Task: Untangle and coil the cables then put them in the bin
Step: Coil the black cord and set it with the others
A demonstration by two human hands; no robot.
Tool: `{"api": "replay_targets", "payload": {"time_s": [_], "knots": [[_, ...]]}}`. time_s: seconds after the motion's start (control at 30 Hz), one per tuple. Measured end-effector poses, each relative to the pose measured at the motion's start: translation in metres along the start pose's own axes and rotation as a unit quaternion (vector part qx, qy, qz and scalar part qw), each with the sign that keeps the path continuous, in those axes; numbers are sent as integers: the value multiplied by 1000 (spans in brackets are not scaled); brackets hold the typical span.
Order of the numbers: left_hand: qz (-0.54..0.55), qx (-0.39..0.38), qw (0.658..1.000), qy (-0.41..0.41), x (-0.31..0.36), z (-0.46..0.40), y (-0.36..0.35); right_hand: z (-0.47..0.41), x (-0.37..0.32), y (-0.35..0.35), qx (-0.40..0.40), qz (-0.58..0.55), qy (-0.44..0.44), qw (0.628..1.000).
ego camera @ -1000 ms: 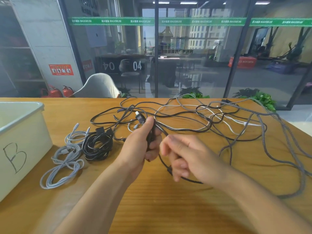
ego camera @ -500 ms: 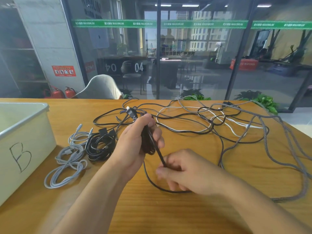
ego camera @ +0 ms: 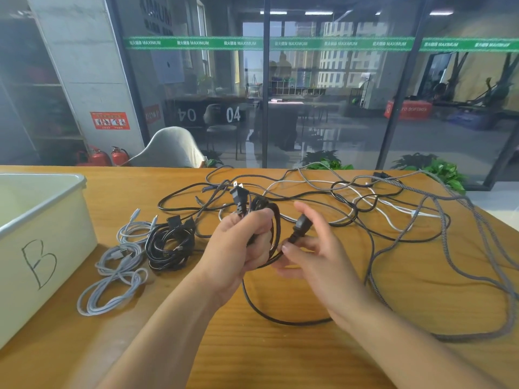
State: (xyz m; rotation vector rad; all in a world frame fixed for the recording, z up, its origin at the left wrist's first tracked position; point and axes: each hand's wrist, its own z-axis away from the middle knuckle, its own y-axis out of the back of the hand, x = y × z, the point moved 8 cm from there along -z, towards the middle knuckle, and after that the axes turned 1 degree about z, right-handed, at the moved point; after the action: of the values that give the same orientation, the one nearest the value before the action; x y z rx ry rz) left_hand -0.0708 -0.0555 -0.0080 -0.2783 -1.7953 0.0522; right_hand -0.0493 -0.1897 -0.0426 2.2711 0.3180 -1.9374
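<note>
now black power cable coils in left fingers.

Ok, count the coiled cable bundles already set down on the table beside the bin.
2. A grey coiled bundle lies nearest the bin, and a black coiled bundle lies just right of it. A third coil, not set down, is gripped in the left hand.

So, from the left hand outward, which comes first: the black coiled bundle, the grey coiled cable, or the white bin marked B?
Going by the head view, from the left hand:
1. Black coiled bundle, on the table just to that hand's left.
2. Grey coiled cable, further left and a little nearer the person.
3. White bin, at the table's far left edge.
</note>
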Motion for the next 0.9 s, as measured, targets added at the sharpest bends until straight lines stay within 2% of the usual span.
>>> {"api": "replay_targets", "payload": {"time_s": [0.13, 0.3, 0.4, 0.5, 0.57, 0.67, 0.77, 0.9], "knots": [[-45, -49, 998, -23, 5, 4, -18, -4, 5, 11, 56, -79, -28, 995], [-67, -83, 994, -25, 6, 6, -21, -9, 11, 1, -7, -209, -78, 975], [-57, -128, 990, -19, 2, 7, -30, -6, 9, -8, -39, -217, -63, 973], [-61, -141, 988, -13, -1, 8, -34, -3, 4, -11, -59, -222, -51, 972], [-67, -133, 989, -8, -2, 8, -34, -1, 5, -9, -46, -218, -45, 974], [-78, -103, 992, 4, -6, 5, -33, 1, 9, -5, 21, -179, -43, 983], [-86, -48, 995, 28, -11, 3, -32, 3, 13, 2, 94, -132, -58, 985], [-96, 39, 994, 36, -11, 1, -27, 6, 8, 4, 144, -112, -45, 982]]}}
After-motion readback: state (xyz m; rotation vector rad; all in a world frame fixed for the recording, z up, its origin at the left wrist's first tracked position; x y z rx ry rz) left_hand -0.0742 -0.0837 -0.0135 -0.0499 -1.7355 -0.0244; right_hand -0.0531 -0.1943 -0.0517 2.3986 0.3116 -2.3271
